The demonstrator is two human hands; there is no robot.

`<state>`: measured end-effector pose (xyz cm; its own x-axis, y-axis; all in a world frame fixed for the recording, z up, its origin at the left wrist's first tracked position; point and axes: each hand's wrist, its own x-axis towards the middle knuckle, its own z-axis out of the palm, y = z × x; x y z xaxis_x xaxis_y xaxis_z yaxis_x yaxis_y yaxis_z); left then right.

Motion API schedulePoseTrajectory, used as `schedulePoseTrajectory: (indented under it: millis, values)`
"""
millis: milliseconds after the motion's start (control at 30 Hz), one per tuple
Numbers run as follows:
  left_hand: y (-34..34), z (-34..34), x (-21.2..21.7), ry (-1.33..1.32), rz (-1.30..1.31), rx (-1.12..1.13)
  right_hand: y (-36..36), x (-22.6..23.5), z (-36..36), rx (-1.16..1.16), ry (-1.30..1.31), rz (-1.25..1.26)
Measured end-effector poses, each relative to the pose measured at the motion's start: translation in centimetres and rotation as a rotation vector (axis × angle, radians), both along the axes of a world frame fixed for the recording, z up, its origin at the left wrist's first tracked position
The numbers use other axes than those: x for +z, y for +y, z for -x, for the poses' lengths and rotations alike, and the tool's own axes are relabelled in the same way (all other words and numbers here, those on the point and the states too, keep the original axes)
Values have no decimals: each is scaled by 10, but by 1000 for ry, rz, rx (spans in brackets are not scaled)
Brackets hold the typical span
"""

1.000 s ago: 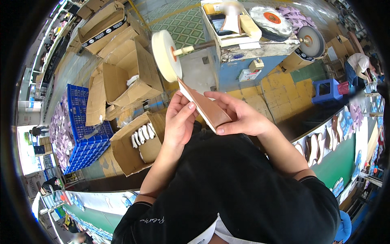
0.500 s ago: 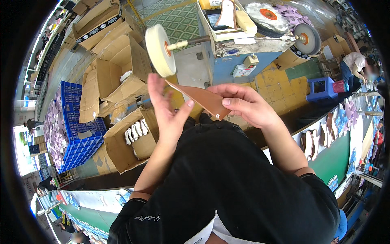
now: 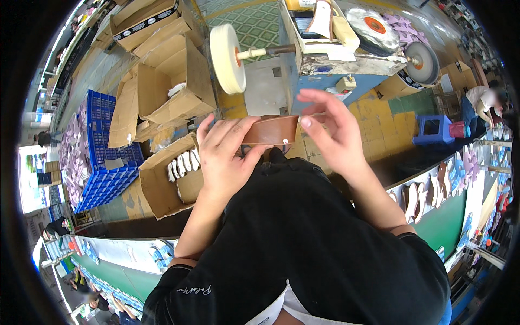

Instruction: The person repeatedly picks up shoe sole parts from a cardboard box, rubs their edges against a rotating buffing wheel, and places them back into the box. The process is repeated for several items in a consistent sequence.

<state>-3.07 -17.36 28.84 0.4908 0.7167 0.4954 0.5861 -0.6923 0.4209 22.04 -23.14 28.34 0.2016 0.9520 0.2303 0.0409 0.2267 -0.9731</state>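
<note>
- The near end of the brown sole [image 3: 270, 130] is hidden under the left hand [image 3: 225, 160], and its underside cannot be seen.
- The fisheye rim bends and darkens everything at the edges; the person [image 3: 487, 103] at 2 o'clock is small and partly cut off.
- What lies inside the blue machine [image 3: 346, 65] at 12 o'clock is hard to make out.
- The left hand is closed on the brown sole: fingers lie over its top face, thumb tucked below its lower edge.
- The right hand [image 3: 330, 132] is spread, fingers apart and curved; only the thumb tip touches the sole's right end. Whether the other fingers touch it cannot be told.
- The sole sits level between both hands at picture centre, in front of the black-shirted chest, just below the white buffing wheel [image 3: 227, 58] at 11 o'clock.
- At 9 o'clock an open cardboard box [image 3: 168, 184] holds pale soles; beyond it stands a blue crate [image 3: 105, 157].
- A blue stool [image 3: 430, 130] stands at 3 o'clock on the floor.
</note>
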Motion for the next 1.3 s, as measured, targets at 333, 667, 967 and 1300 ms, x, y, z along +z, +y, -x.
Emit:
schedulePoseTrajectory:
  millis: [333,667,967,1300]
  values:
    - [-3,-6,1,16,-174,65,-8,12,0,-36,-629,-447]
    - [-4,-12,0,-37,-132,81,-8,8,2,-108,-599,-413]
    - [-14,-25,5,-195,360,151,-8,0,0,-190,-679,-563]
    - [-16,-34,14,-150,318,158,4,-7,-10,-180,-810,-689]
